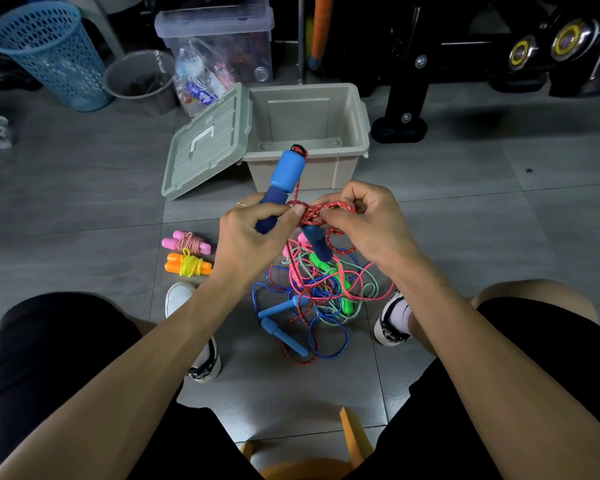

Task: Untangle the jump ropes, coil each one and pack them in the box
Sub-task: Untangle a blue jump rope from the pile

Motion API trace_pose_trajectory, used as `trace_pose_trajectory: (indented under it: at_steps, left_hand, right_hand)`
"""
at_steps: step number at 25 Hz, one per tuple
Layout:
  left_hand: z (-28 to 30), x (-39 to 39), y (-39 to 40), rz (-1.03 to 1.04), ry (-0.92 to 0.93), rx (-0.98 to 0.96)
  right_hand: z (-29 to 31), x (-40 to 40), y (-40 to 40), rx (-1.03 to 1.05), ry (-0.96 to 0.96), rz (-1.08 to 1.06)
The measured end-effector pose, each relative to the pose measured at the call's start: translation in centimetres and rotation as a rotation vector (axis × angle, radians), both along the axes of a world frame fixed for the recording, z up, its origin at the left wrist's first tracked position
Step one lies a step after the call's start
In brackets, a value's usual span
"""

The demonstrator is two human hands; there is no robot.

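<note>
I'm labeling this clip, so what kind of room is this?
Probably a home storage or workout corner: grey tiled floor, a clear storage bin of odds and ends, and black exercise equipment along the back.

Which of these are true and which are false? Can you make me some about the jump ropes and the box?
1. The grey box is open with no ropes in it. True.
2. Two coiled ropes lie on the floor, a pink-handled rope and an orange-handled rope. True.
3. The left hand is holding a green handle. False: it grips a blue handle of the red rope.
4. The right hand rests flat on the floor. False: it pinches loops of the red rope in the air.
5. A tangled pile of ropes lies between the person's shoes. True.
</note>
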State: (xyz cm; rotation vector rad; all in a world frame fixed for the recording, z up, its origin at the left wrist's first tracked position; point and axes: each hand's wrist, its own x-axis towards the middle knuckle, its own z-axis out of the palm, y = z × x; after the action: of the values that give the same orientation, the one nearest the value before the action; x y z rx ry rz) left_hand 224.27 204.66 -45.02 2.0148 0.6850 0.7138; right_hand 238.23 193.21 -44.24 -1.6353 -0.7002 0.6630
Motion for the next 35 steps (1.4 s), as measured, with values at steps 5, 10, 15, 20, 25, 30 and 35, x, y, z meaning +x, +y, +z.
trace_pose_trajectory:
  at_steps: [5, 10, 15, 20, 25, 30, 35]
  left_hand:
    - [0.5, 0.0, 0.5, -0.051, 0.206, 0.001]
    - [0.6, 0.3, -0.3, 0.052, 0.306, 0.192]
    - [0.3, 0.7, 0.4, 0.135, 0.273, -0.244]
    - [0.3, 0.3, 2.6, 0.092, 0.306, -0.785]
    - [-0.1, -0.1, 2.5, -0.009, 0.341, -0.921]
    - [-0.3, 0.3, 1.5, -0.005, 0.283, -0.823]
    - [-0.4, 0.9, 0.3, -0.003, 0.172, -0.733]
  right_hand:
    - [0.2, -0.5, -0.1, 0.025, -0.051, 0.006]
    - [0.5, -1.2, 0.0, 0.040, 0.013, 0.028]
    - [0.4, -1.3, 0.2, 0.030, 0.010, 0.041]
    - [1.1, -0.1, -0.1, 0.097, 0.120, 0.115]
    - [0.9, 0.5, -0.4, -0.050, 0.088, 0.050]
    - [1.3, -0.1, -0.7, -0.164, -0.174, 0.011]
    - [1.4, -0.1, -0.9, -0.491, -0.143, 0.003]
